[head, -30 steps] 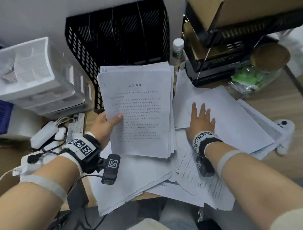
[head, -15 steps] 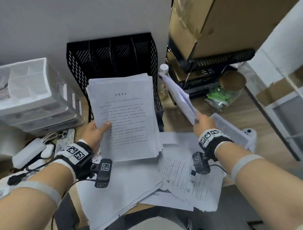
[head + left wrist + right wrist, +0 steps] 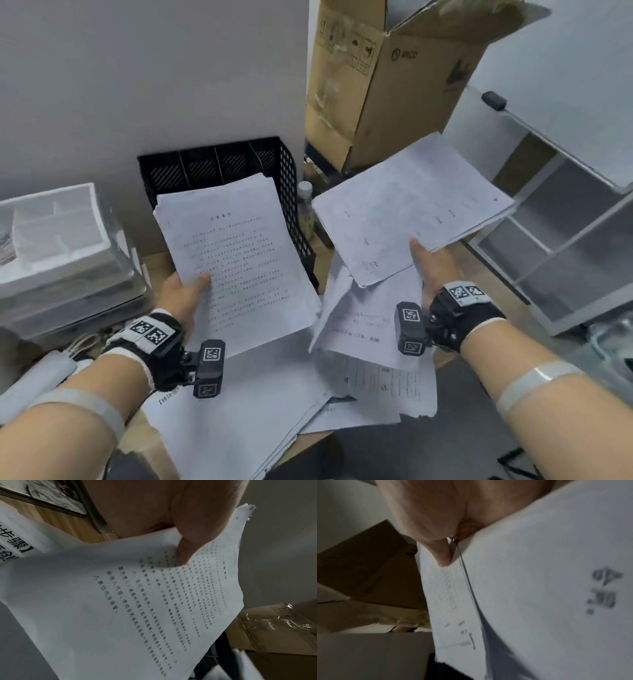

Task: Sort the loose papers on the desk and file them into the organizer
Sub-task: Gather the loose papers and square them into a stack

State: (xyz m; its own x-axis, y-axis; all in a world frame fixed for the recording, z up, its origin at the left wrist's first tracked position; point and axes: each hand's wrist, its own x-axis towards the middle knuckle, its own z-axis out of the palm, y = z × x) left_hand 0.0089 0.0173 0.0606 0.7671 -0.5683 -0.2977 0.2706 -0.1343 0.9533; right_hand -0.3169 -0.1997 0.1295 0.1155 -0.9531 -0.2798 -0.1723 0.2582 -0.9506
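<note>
In the head view, the left hand is gripping a printed stack by its near left edge, thumb lying on the top page and the remaining digits hidden beneath, while the right hand is pinching a second sheaf at its near edge and holding it lifted above the table, right of the printed stack. The black organizer is standing against the far wall, directly behind the left-hand stack and well apart from the right-hand sheaf; more loose papers are lying spread on the near side of the table. To do this step well, I judge the right-hand sheaf should be swung left onto the printed stack, edges squared against the table before anything is slid into a slot. In the left wrist view, the thumb is pressing down on the printed page, the stack bowing slightly under it, with a phone lying on the table beyond. In the right wrist view, the right hand's thumb is clamping several sheets whose edges are fanning apart, so a firmer pinch seems wise; a cardboard box is showing behind, blurred.
</note>
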